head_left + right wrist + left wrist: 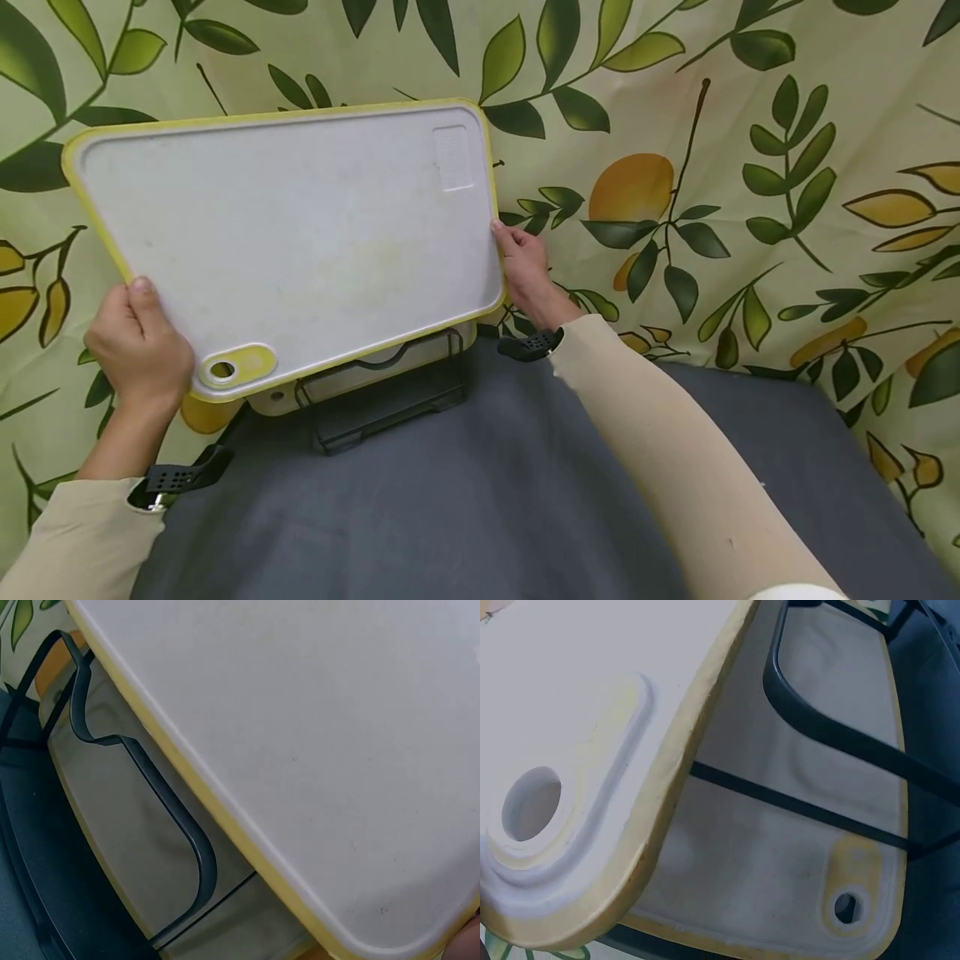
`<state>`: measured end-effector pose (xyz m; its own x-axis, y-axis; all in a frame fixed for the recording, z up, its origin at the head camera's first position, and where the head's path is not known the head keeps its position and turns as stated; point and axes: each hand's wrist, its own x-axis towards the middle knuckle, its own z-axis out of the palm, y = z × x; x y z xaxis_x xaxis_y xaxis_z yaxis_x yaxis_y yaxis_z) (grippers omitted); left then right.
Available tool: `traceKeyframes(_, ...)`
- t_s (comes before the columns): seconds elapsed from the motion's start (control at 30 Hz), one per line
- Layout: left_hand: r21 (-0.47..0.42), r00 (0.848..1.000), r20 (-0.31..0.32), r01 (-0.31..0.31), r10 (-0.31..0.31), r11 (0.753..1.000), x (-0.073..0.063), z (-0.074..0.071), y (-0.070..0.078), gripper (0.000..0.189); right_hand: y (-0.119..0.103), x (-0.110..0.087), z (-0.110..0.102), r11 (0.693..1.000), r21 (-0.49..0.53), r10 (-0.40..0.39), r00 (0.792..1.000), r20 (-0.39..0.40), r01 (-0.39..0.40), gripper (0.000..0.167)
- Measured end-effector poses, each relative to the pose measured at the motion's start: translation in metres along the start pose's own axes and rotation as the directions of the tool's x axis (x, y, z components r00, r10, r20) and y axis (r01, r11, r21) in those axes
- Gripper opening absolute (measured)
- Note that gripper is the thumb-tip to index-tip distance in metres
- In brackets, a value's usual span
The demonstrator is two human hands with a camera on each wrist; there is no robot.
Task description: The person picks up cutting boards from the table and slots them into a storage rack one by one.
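A white cutting board (300, 242) with a yellow rim and a holed yellow corner is held up between both hands. My left hand (142, 346) grips its left edge, thumb on the white face. At the right edge my right hand (528, 271) pinches the rim. Below and behind it, a black wire rack (390, 417) holds a second cutting board (780, 877), also white with a yellow rim and a holed corner. The lifted board covers most of that second one in the head view. In the right wrist view only a bit of finger shows at the corner.
The rack stands on a dark grey tabletop (525, 467), close to its back edge. Behind hangs a cloth (862, 275) printed with leaves and fruit. Dark straps (187, 475) circle both wrists.
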<state>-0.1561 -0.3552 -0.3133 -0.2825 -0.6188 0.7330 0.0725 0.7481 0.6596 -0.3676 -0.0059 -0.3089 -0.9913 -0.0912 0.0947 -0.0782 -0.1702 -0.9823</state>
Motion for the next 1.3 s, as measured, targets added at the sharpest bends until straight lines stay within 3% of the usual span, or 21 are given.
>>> traceKeyframes(0.3, -0.04, 0.999, -0.042, -0.032, 0.03, 0.999, -0.003, 0.003, -0.004, 0.041, 0.008, 0.001, 0.001, 1.0, 0.007, -0.012, 1.0, -0.01, 0.012, 0.041)
traceKeyframes(0.63, -0.03, 0.998, -0.035, -0.057, 0.056, 0.998, -0.005, 0.004, -0.01, 0.038, 0.014, 0.001, 0.002, 1.0, 0.003, -0.018, 1.0, 0.006, 0.018, 0.039)
traceKeyframes(0.87, 0.002, 1.0, -0.022, -0.019, 0.019, 1.0, -0.006, 0.004, -0.004, 0.039, 0.018, 0.001, 0.002, 1.0, 0.024, 0.009, 1.0, 0.004, -0.009, 0.039)
traceKeyframes(1.03, -0.002, 0.999, -0.014, -0.037, 0.037, 0.999, -0.004, 0.006, 0.002, 0.039, 0.022, 0.001, -0.001, 0.998, 0.061, 0.012, 1.0, 0.001, -0.012, 0.04)
traceKeyframes(1.3, 0.019, 0.998, 0.006, -0.057, 0.057, 0.998, -0.001, 0.008, -0.004, 0.041, 0.026, 0.0, -0.002, 0.997, 0.071, 0.016, 1.0, -0.012, -0.016, 0.043)
